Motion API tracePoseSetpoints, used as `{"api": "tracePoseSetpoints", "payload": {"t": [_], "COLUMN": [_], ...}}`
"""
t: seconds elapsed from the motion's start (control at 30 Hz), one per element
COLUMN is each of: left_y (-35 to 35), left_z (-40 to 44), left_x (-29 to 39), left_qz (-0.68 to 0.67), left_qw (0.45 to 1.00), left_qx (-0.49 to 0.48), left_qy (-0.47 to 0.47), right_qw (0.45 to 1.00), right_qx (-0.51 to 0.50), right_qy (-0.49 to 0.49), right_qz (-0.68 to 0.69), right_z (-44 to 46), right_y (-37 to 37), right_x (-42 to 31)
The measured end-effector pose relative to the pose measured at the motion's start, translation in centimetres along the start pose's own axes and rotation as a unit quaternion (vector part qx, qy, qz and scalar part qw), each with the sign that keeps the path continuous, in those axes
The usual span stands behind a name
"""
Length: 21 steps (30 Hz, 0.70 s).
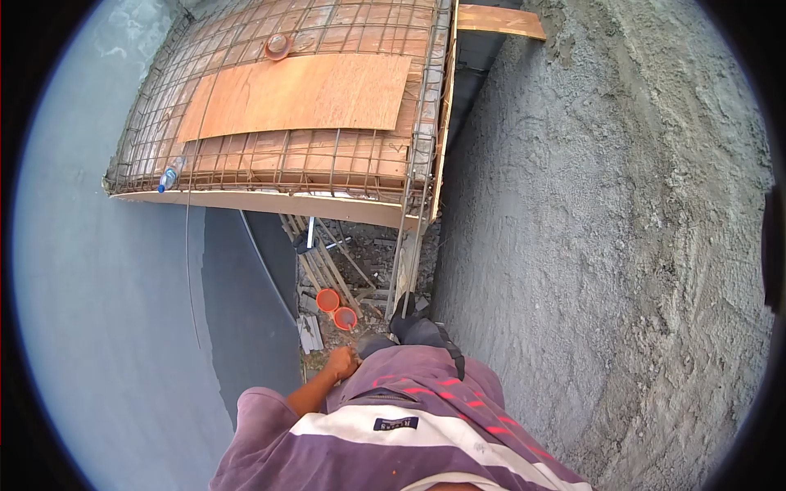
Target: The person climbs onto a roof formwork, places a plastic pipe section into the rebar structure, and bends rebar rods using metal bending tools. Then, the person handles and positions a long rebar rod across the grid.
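The left hand (344, 362), loosely curled, hangs beside the shirt (360, 442) (whether it grips anything, I cannot tell). Beyond, two orange buckets (327, 309) stand side by side on the ground (360, 245); one bottle (171, 175) and one plywood sheet (299, 94) lie on steel mesh (335, 155).

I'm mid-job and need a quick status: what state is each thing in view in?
Left hand: by the waist, grip unclear
Orange buckets: open-topped, side by side, contents unclear
Plywood sheet: lying on the rebar mesh
Rebar mesh: exposed
Bottle: tipped over, fill unclear
Right wall: rough
Left wall: smoother, two-toned
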<state>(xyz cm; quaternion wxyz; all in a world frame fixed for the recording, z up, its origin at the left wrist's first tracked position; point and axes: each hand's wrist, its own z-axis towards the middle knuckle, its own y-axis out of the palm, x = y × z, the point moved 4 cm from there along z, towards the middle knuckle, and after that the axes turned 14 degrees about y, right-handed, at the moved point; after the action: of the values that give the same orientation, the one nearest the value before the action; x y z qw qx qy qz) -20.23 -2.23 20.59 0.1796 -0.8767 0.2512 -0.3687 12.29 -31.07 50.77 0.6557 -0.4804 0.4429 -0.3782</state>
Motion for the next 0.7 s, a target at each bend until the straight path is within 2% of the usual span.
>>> {"api": "tracePoseSetpoints", "payload": {"t": [0.1,0.13,0.23,0.27,0.37,0.47,0.7], "left_y": [-2.3,-1.5,-1.2,-2.4,-4.0,-6.7,-4.4], "left_z": [-1.3,-1.8,-4.0,-5.2,-8.5,-10.7,-10.0], "left_x": [0.6,-0.9,-2.8,-1.5,1.7,5.2,5.1], "left_qz": [-0.111,-0.241,-0.363,-0.486,-0.463,-0.455,-0.447], "left_qw": [0.993,0.969,0.93,0.868,0.878,0.881,0.878], "left_qx": [0.039,0.003,-0.036,-0.066,-0.12,-0.128,-0.172], "left_qy": [0.007,-0.063,-0.049,-0.077,-0.015,-0.016,-0.009], "right_qw": [1.0,1.0,1.0,1.0,1.0,1.0,1.0], "right_qx": [0.001,0.0,0.001,0.001,0.0,0.004,0.007], "right_qy": [-0.001,-0.001,0.001,0.001,-0.004,-0.006,-0.015], "right_qz": [0.001,0.003,0.001,0.002,0.003,0.006,0.003], "right_z": [0.2,0.2,0.3,0.3,0.6,0.7,0.7], "right_y": [0.2,0.0,-0.1,0.1,0.0,-0.3,-0.4], "right_x": [0.0,0.1,0.1,0.2,0.3,0.5,1.0]}}
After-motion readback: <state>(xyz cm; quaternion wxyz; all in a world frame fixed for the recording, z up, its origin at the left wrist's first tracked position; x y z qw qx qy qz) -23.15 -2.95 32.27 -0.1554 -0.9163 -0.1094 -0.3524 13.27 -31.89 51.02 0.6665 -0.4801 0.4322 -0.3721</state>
